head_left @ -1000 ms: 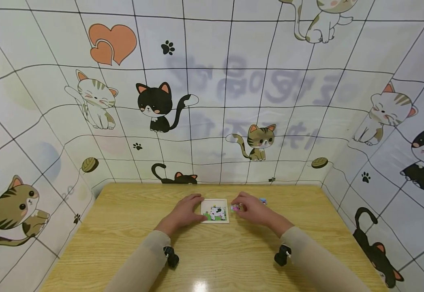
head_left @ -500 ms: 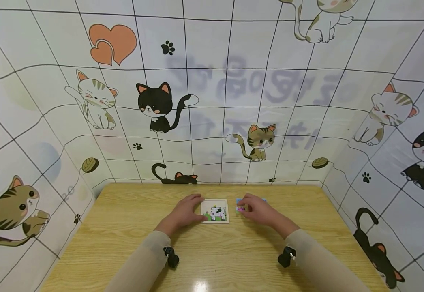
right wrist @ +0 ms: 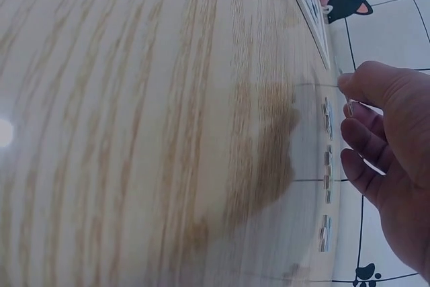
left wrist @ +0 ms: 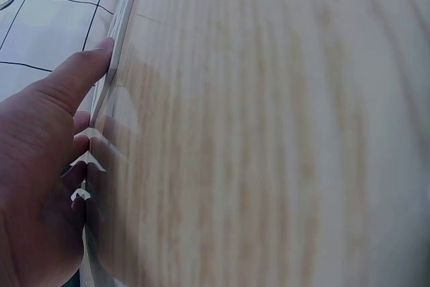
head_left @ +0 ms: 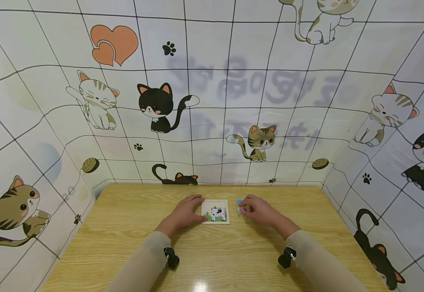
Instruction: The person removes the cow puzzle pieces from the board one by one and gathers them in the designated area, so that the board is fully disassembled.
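Note:
A square jigsaw puzzle board (head_left: 215, 203) with a pale frame lies flat on the table; a cow picture fills its lower part, and its upper part is bare. My left hand (head_left: 185, 211) rests along the board's left side, thumb on the lower left corner and fingers by the upper left one. In the left wrist view the thumb (left wrist: 80, 75) is fairly straight against the board's edge. Right of the board, my right hand (head_left: 257, 209) pinches a small pinkish puzzle piece (head_left: 241, 209) between thumb and fingers. In the right wrist view that piece (right wrist: 349, 107) shows only edge-on.
Loose puzzle pieces (right wrist: 328, 173) lie on the wooden table (head_left: 204, 251) under and beside my right hand, largely hidden from above. A cat-patterned cloth (head_left: 212, 170) stands around the table's back and sides.
My right hand has moved a little right, away from the board, with the pinkish puzzle piece in its fingers, then stayed there. The left hand and the board have kept their place.

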`<act>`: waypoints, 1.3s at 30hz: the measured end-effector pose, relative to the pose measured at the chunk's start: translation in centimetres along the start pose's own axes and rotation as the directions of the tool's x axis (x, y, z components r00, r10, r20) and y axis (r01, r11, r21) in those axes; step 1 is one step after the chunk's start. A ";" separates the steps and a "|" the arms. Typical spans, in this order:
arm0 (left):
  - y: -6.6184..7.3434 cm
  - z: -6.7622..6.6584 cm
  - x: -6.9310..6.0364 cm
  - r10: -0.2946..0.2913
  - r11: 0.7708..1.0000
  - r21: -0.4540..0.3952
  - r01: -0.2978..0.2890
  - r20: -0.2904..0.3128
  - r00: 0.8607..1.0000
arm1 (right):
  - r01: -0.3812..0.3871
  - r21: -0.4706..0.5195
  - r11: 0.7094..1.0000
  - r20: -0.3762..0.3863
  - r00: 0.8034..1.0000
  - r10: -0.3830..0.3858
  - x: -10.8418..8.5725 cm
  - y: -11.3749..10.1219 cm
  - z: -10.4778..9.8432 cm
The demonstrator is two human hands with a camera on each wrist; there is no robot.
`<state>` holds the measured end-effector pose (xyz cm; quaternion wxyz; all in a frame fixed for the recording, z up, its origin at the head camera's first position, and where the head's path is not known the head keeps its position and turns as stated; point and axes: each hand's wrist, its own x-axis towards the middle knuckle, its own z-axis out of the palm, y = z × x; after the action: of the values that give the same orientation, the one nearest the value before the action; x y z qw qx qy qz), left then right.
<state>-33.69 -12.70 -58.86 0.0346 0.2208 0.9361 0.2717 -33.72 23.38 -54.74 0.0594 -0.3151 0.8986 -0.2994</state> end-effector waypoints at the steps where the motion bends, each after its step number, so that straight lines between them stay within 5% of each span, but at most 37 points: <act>1: 0.0 0.0 0.0 -0.004 1.000 0.000 0.004 0.004 1.000 | -0.005 -0.002 1.000 0.000 1.000 0.005 0.0 0.0 0.0; 39: 0.1 0.1 0.0 -0.021 1.000 -0.002 0.021 0.008 1.000 | 0.019 -0.063 0.998 0.003 1.000 -0.019 0.4 1.1 1.1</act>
<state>-33.63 -12.62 -58.87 0.0414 0.2121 0.9378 0.2717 -34.24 23.28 -56.22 0.0476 -0.3256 0.9046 -0.2711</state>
